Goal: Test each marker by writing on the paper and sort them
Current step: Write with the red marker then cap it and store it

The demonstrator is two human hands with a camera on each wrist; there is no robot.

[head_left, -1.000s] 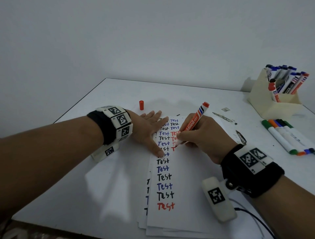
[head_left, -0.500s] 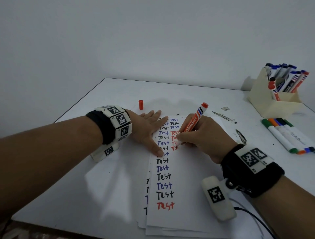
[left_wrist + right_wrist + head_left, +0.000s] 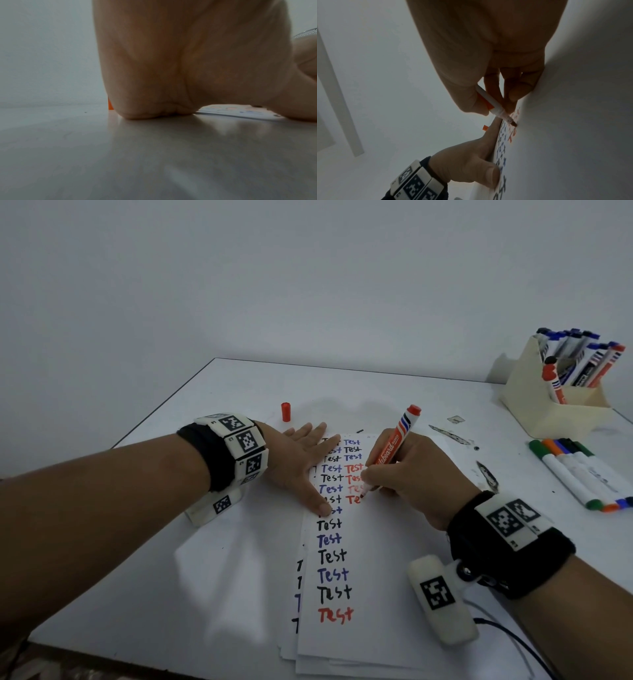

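Observation:
My right hand (image 3: 404,474) grips an uncapped red whiteboard marker (image 3: 394,445) like a pen, its tip touching the paper (image 3: 363,655) beside a red "Te". In the right wrist view the marker (image 3: 494,106) is pinched between thumb and fingers, tip on the sheet. My left hand (image 3: 301,463) lies flat with straight fingers, pressing the paper's left edge; it also shows in the right wrist view (image 3: 471,159). The paper carries columns of "Test" in black, blue and red. The marker's red cap (image 3: 285,411) stands upright on the table behind my left hand.
A cream holder (image 3: 555,405) with several markers stands at the back right. Several capped markers (image 3: 579,474) lie side by side in front of it. Scuffs mark the white table (image 3: 137,577) right of the paper. More sheets lie under the top one.
The marker tip has moved a little down and right along the red word, adding strokes. My left hand has stayed flat on the paper.

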